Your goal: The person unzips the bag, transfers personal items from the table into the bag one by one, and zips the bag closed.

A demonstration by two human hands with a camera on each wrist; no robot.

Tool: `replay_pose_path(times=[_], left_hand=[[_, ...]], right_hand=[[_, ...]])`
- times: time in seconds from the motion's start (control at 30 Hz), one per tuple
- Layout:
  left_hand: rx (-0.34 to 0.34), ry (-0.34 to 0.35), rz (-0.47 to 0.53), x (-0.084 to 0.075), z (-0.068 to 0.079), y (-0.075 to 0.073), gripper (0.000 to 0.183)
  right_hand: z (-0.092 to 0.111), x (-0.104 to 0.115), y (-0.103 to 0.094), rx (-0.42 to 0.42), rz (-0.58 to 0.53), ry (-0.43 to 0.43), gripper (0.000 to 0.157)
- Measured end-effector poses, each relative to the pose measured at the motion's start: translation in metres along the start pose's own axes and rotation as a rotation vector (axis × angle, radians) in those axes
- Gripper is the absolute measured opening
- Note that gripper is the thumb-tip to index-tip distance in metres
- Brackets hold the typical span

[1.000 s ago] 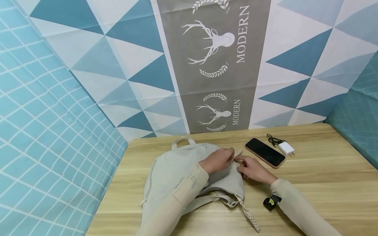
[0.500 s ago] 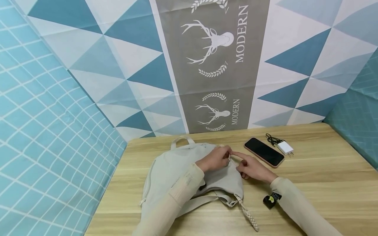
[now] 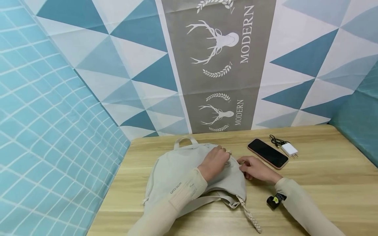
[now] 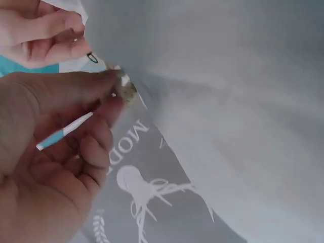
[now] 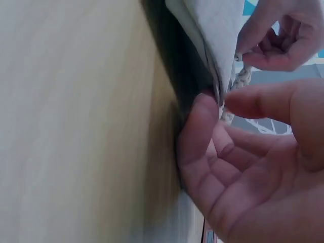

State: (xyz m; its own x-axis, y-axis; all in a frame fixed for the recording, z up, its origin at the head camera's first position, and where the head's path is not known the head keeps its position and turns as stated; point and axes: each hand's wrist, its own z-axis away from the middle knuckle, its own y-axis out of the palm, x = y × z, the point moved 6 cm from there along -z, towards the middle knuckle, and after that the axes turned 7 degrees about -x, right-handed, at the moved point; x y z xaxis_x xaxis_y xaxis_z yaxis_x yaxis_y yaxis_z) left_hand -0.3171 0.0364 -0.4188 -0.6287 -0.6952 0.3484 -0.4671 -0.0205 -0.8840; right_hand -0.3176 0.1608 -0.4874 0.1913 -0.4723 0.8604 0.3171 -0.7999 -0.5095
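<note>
A pale grey backpack (image 3: 177, 164) lies on the wooden table, its braided cord (image 3: 251, 218) hanging off the near zipper end. At the backpack's far right edge, my left hand (image 3: 214, 162) pinches a small zipper pull (image 4: 125, 91) between thumb and forefinger, seen close up in the left wrist view. A braided cord (image 5: 243, 78) hangs by it in the right wrist view. My right hand (image 3: 257, 168) is just to the right, pinching the fabric edge (image 5: 218, 86) of the backpack between thumb and fingers.
A phone (image 3: 267, 153) in a pink case lies right of the backpack. Beyond it are a white charger plug (image 3: 289, 149) and a coiled black cable (image 3: 277, 141). A patterned cloth (image 3: 218, 82) hangs behind the table (image 3: 325, 183).
My left hand has moved left along the backpack's edge with the zipper pull, leaving a gap between the hands. My right hand's extended forefinger has drawn back to the edge.
</note>
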Motion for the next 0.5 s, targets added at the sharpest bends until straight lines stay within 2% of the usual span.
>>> replay_pose_path(times=[0.07, 0.27, 0.4, 0.5], left_hand=[[-0.017, 0.029, 0.012, 0.0, 0.002, -0.004, 0.009], [-0.092, 0.086, 0.025, 0.001, 0.015, -0.017, 0.013], [-0.115, 0.09, 0.009, 0.003, 0.027, -0.02, 0.01], [-0.108, 0.074, 0.004, 0.006, 0.038, -0.02, 0.007]], right_hand=[[0.0, 0.001, -0.002, -0.016, -0.001, 0.027, 0.028], [-0.004, 0.0, -0.003, -0.104, 0.023, 0.08, 0.033], [-0.004, -0.002, -0.003, -0.144, 0.038, 0.104, 0.029], [-0.004, 0.0, 0.001, -0.129, 0.05, 0.1, 0.027]])
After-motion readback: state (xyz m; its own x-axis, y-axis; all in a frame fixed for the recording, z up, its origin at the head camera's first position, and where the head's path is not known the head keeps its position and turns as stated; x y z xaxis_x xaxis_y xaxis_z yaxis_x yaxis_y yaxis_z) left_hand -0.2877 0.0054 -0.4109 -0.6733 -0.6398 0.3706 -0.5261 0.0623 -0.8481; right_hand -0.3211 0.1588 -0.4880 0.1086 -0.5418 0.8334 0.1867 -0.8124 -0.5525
